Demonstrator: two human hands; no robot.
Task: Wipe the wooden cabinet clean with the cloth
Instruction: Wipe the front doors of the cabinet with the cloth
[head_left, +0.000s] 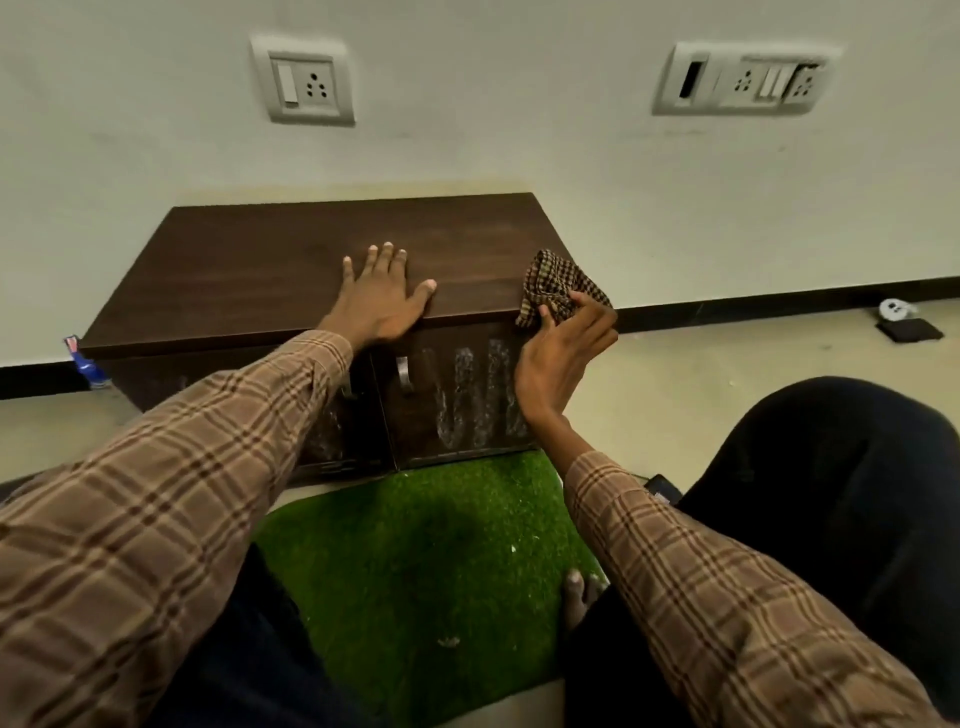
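Note:
A low dark wooden cabinet (249, 270) stands against the wall, with two front doors and metal handles. White dusty streaks mark the right door (467, 400). My left hand (382, 301) lies flat on the cabinet top near its front edge, fingers spread. My right hand (561, 364) grips a bunched brown checked cloth (556, 286) at the top's front right corner.
A green grass-like mat (431, 545) lies on the floor before the cabinet. My dark-trousered knee (831, 493) rises at the right. A blue object (85, 364) sits left of the cabinet; a dark pad and a white item (904, 322) lie on the floor at far right.

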